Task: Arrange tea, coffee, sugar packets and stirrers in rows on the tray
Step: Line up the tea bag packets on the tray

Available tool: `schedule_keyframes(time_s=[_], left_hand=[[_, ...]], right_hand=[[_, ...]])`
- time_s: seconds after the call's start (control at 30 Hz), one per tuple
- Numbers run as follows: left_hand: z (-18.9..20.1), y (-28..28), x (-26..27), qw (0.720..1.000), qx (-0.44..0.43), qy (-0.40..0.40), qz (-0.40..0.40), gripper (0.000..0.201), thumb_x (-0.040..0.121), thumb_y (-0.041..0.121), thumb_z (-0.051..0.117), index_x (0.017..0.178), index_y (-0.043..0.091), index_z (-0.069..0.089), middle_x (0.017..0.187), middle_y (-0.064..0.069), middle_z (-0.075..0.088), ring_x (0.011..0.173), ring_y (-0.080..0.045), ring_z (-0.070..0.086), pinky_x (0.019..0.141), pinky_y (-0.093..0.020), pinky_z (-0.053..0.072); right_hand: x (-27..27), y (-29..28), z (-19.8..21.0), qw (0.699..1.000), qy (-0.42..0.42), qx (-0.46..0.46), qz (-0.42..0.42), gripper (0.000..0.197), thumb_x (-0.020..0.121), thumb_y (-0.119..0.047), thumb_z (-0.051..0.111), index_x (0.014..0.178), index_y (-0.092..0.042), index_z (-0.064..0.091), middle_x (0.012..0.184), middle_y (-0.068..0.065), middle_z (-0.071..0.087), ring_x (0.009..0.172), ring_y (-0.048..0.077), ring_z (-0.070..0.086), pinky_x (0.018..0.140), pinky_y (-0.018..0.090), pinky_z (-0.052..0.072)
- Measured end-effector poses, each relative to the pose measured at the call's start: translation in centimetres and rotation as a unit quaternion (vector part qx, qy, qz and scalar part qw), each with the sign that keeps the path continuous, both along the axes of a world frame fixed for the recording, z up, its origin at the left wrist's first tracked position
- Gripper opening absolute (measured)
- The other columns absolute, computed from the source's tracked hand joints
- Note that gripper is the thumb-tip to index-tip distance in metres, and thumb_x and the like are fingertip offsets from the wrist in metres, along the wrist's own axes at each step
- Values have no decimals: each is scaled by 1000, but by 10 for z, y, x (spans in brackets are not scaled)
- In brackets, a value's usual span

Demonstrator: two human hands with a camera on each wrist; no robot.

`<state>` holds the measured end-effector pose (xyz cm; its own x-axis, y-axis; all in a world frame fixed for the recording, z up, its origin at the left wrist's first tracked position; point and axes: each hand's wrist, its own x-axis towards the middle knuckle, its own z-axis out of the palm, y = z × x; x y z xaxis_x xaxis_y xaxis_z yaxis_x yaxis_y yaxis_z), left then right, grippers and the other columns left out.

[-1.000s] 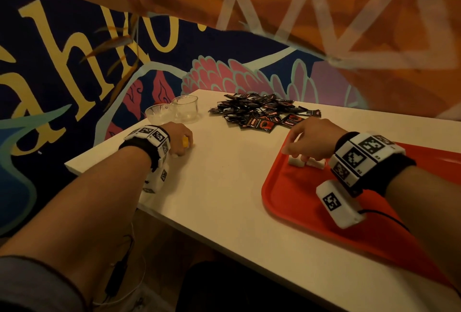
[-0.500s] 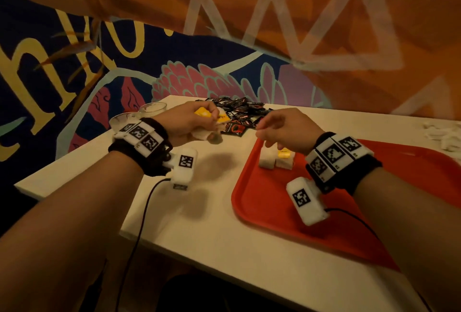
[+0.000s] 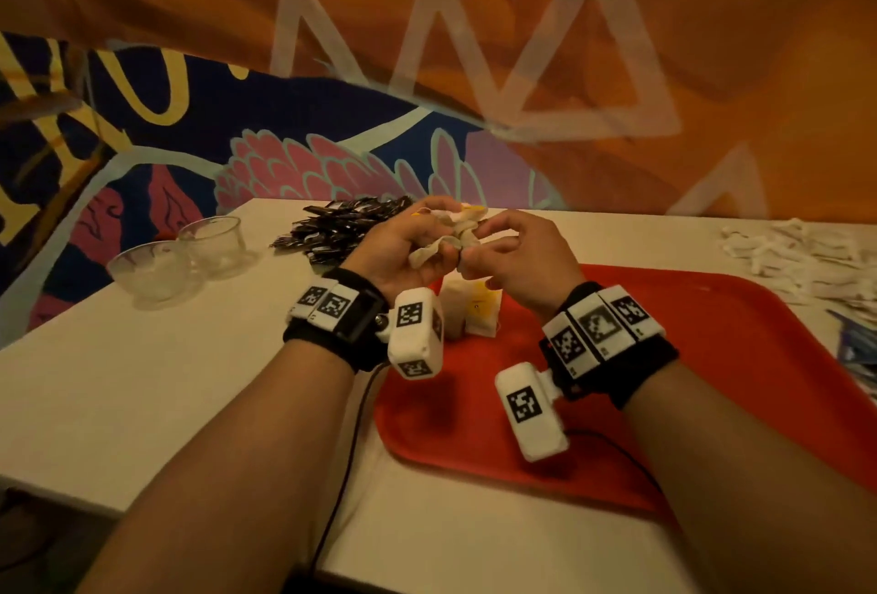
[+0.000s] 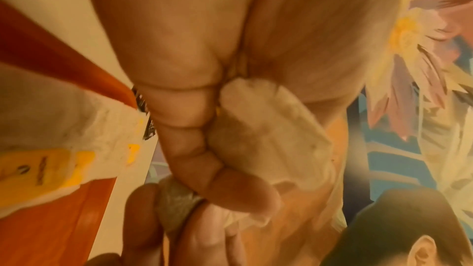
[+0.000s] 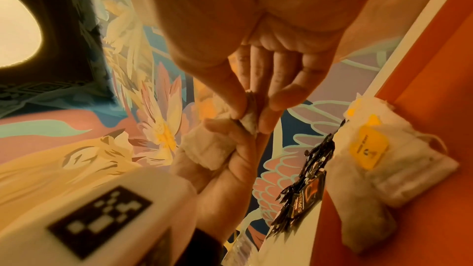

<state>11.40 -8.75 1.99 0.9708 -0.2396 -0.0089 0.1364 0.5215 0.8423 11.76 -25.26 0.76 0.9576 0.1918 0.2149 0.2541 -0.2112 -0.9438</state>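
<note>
Both hands are raised above the far left corner of the red tray (image 3: 712, 356). My left hand (image 3: 408, 242) grips a small bunch of white tea bags (image 3: 451, 232) with yellow tags; in the left wrist view one tea bag (image 4: 268, 128) lies between its fingers and palm. My right hand (image 3: 503, 251) pinches one tea bag (image 5: 249, 120) out of that bunch between thumb and fingers. Two tea bags (image 3: 472, 308) with yellow tags lie on the tray below the hands, also visible in the right wrist view as tea bags (image 5: 379, 161).
A heap of dark coffee sachets (image 3: 341, 225) lies on the white table (image 3: 166, 380) behind the left hand. Two glass cups (image 3: 180, 256) stand at the far left. White packets (image 3: 807, 256) are spread at the far right, past the tray.
The left hand brought the tea bags from the table's left over to the tray. The right hand left the two bags on the tray and rose to pinch one from the bunch.
</note>
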Motion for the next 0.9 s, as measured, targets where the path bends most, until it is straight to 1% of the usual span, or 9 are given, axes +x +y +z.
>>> schedule_keyframes(time_s=[0.13,0.23,0.37,0.43,0.5,0.6,0.7,0.8,0.9], left_hand=[[-14,-6,10,994,-105,39,-15,37,83,-9,48,117,2,55,97,-16,61,57,-11,53,54,-18,52],[-24,-4,16,986,-155,58,34,43,81,-5,54,123,2,52,97,-19,60,56,-11,53,51,-17,51],[-25,4,15,984,-161,44,67,20,80,10,62,90,-3,73,90,-17,56,68,-14,54,48,-13,45],[-26,8,16,985,-148,50,75,23,82,25,67,87,3,71,82,-11,58,67,-11,52,42,-13,43],[-27,9,16,985,-129,64,100,22,82,27,71,85,7,64,78,-8,57,60,-8,54,41,-13,45],[-29,7,15,981,-115,55,147,13,88,6,65,81,10,55,78,-6,62,61,-12,65,55,-20,57],[-30,7,12,984,-110,21,142,24,92,-10,49,85,12,56,89,-10,66,71,-18,70,58,-24,59],[-25,6,7,989,-38,-19,142,30,95,-10,47,101,13,65,95,-7,68,73,-14,65,50,-17,51],[-24,1,4,985,57,-53,153,16,98,4,55,109,5,66,85,-5,62,61,-9,53,40,-14,38]], right_hand=[[5,-9,-3,1000,-4,-27,-13,23,76,-12,75,91,-28,65,82,4,75,77,19,73,67,32,56],[4,-12,-7,1000,9,-15,12,21,84,-6,70,99,-20,66,86,8,74,78,22,73,62,29,54],[4,-16,-10,1000,4,1,21,14,91,-4,64,89,-18,66,93,11,73,82,22,74,63,30,56],[5,-18,-10,999,18,31,28,15,93,-3,62,87,-17,65,92,10,73,80,20,74,62,28,56],[4,-18,-9,997,29,58,38,16,94,-1,60,86,-15,63,88,8,72,77,20,73,61,28,56],[6,-17,-10,997,31,65,39,18,94,-1,59,85,-16,62,82,6,72,76,20,73,60,29,54],[7,-16,-11,997,33,57,33,16,94,-4,60,86,-17,62,82,7,74,76,21,73,61,30,52],[8,-16,-9,998,28,42,24,11,93,-7,63,90,-18,63,89,10,75,79,21,73,63,32,51],[9,-15,-6,999,23,31,15,7,92,-9,65,96,-15,64,91,11,75,80,21,73,66,34,51]])
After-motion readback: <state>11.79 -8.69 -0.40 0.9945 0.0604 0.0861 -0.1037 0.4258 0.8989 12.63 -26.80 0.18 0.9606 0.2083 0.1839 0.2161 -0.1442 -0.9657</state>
